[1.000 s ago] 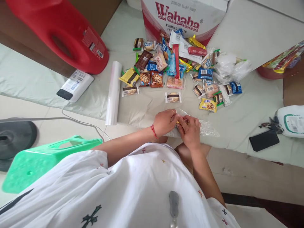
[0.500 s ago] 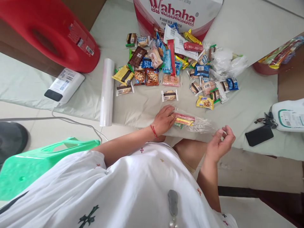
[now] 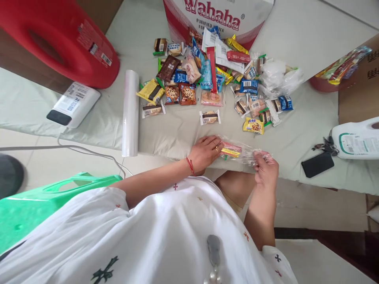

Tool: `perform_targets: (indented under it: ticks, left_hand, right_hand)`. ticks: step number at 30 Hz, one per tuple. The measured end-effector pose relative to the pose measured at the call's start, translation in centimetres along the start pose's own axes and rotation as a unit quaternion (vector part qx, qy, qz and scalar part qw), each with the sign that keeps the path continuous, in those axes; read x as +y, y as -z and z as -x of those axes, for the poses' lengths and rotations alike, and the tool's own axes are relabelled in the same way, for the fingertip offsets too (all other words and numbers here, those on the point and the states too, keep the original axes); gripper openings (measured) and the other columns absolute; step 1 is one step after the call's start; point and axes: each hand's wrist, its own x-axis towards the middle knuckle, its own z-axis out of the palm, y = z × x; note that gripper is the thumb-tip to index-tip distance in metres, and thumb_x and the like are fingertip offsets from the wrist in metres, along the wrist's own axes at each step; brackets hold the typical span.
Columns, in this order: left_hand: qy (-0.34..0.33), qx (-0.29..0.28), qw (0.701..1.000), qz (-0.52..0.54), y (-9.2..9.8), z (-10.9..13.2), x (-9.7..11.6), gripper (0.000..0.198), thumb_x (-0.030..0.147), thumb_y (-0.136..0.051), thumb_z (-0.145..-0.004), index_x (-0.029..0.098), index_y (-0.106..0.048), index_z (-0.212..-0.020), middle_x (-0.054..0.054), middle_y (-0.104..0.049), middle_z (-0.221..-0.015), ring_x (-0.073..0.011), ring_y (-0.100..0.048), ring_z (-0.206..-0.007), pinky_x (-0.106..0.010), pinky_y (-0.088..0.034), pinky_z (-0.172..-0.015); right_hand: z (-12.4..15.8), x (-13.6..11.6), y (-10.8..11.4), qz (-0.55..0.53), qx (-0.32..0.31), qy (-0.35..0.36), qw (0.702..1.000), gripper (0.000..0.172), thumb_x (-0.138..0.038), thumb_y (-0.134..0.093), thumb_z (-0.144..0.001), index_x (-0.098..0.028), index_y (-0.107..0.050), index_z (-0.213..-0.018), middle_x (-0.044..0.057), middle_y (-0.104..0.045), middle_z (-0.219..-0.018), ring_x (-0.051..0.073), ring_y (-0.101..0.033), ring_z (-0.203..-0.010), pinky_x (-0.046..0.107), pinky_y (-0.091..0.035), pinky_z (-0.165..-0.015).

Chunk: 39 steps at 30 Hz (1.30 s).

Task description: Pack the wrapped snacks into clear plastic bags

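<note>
A clear plastic bag [image 3: 245, 153] with red, yellow and green snack packets [image 3: 231, 150] inside lies along the front edge of the cloth-covered table. My left hand [image 3: 206, 153], with a ring and a red cord bracelet, rests flat over the bag's left end, fingers stretched out and hiding part of it. At the other end, my right hand [image 3: 265, 163] pinches the bag's gathered loose plastic. Just beyond the bag lie a wrapped biscuit [image 3: 210, 117] and a yellow cookie packet [image 3: 254, 126].
A heap of wrapped snacks [image 3: 189, 71] leans against a Wahaha box [image 3: 219, 17]. On the left stand a roll of clear plastic [image 3: 130, 114], a white device [image 3: 74, 104] and a red jug [image 3: 97, 51]. On the right are a phone [image 3: 318, 164], keys [image 3: 325, 146] and a white bottle [image 3: 357, 140].
My right hand has moved left onto the bag's loose end and closed on it. The plastic there is now bunched. My left hand stays on the bag, its fingers flatter.
</note>
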Motion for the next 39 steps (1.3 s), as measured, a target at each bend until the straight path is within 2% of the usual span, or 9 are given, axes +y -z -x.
perform_targets:
  ticks: [4,8,12,16,21,25,32,36,39]
  left_hand:
    - [-0.011,0.011,1.0,0.023,-1.2,0.3,0.2,0.036,0.03,-0.051,-0.105,0.017,-0.067,-0.134,-0.017,-0.064,-0.146,-0.0308,-0.051,-0.147,-0.057,-0.042,-0.122]
    - [-0.018,0.031,0.994,0.103,-1.5,0.2,0.1,0.037,0.023,-0.045,-0.104,0.013,-0.063,-0.136,-0.018,-0.065,-0.144,-0.0286,-0.051,-0.148,-0.058,-0.042,-0.125]
    - [0.029,0.044,0.966,0.253,-0.3,0.2,-0.5,0.043,0.021,-0.047,-0.097,0.018,-0.056,-0.139,-0.015,-0.061,-0.148,-0.0248,-0.054,-0.145,-0.05,-0.047,-0.121]
    - [0.027,0.031,0.941,0.337,0.8,0.0,-0.7,0.051,0.025,-0.049,-0.095,0.02,-0.05,-0.145,-0.016,-0.047,-0.162,-0.0276,-0.046,-0.151,-0.052,-0.044,-0.122]
    - [0.005,0.012,0.952,0.307,0.1,-0.7,-0.9,0.046,0.026,-0.036,-0.104,0.02,-0.059,-0.143,-0.014,-0.067,-0.141,-0.0262,-0.05,-0.148,-0.054,-0.039,-0.125]
    - [0.013,0.006,0.96,0.278,-0.7,-0.7,-1.1,0.047,0.023,-0.037,-0.103,0.017,-0.06,-0.143,-0.016,-0.068,-0.14,-0.0289,-0.047,-0.15,-0.055,-0.041,-0.122]
    - [0.054,-0.013,0.932,0.358,-0.7,-0.8,-1.0,0.062,0.025,-0.043,-0.101,0.017,-0.035,-0.162,-0.02,-0.053,-0.157,-0.0288,-0.045,-0.152,-0.057,-0.032,-0.128]
    - [0.108,-0.013,0.843,0.527,1.3,-1.7,-2.1,0.08,0.034,-0.058,-0.096,0.031,-0.021,-0.167,-0.014,-0.045,-0.165,-0.0266,-0.044,-0.153,-0.048,-0.047,-0.117]
    - [0.155,0.058,0.796,0.582,3.7,-2.4,-3.2,0.07,0.042,-0.056,-0.096,0.033,-0.032,-0.161,-0.009,-0.036,-0.17,-0.026,-0.04,-0.156,-0.046,-0.047,-0.117]
  right_hand:
    - [2.0,-0.8,-3.9,0.138,-0.05,0.148,0.978,0.027,-0.044,-0.071,-0.083,-0.018,-0.07,-0.087,-0.001,-0.061,-0.071,0.013,-0.053,-0.062,0.026,-0.045,-0.059]
    - [4.8,-0.5,-8.1,0.409,-0.146,0.302,0.848,0.034,-0.028,-0.044,-0.1,-0.016,-0.073,-0.111,0.013,-0.067,-0.098,0.025,-0.061,-0.09,0.039,-0.051,-0.083]
    - [6.7,0.6,-8.5,0.489,-0.181,0.386,0.761,0.047,-0.016,-0.04,-0.098,-0.007,-0.059,-0.141,0.023,-0.063,-0.119,0.033,-0.057,-0.11,0.051,-0.048,-0.098]
    - [7.8,1.9,-8.1,0.481,-0.186,0.375,0.77,0.051,-0.018,-0.037,-0.102,-0.007,-0.049,-0.151,0.03,-0.054,-0.141,0.039,-0.055,-0.12,0.061,-0.048,-0.1]
    - [6.9,2.1,-5.0,0.276,-0.305,0.335,0.848,0.067,-0.035,-0.053,-0.1,-0.016,-0.033,-0.161,0.024,-0.049,-0.154,0.025,-0.065,-0.104,0.047,-0.056,-0.095]
    - [4.3,1.1,-0.6,0.202,-0.184,0.302,0.913,0.057,-0.041,-0.045,-0.105,-0.025,-0.036,-0.159,0.016,-0.065,-0.139,0.019,-0.066,-0.091,0.04,-0.058,-0.085]
    - [2.8,1.9,-3.4,0.481,-0.274,0.46,0.694,0.062,-0.038,-0.052,-0.104,-0.016,-0.04,-0.161,0.017,-0.045,-0.163,0.034,-0.032,-0.155,0.063,-0.025,-0.125]
    - [2.5,1.7,-4.7,0.507,-0.277,0.468,0.669,0.057,-0.034,-0.049,-0.105,-0.017,-0.044,-0.159,0.017,-0.051,-0.159,0.034,-0.043,-0.145,0.06,-0.03,-0.122]
    - [1.6,0.6,-4.0,0.465,-0.298,0.451,0.702,0.049,-0.037,-0.048,-0.106,-0.019,-0.055,-0.15,0.016,-0.062,-0.147,0.032,-0.055,-0.132,0.053,-0.043,-0.112]
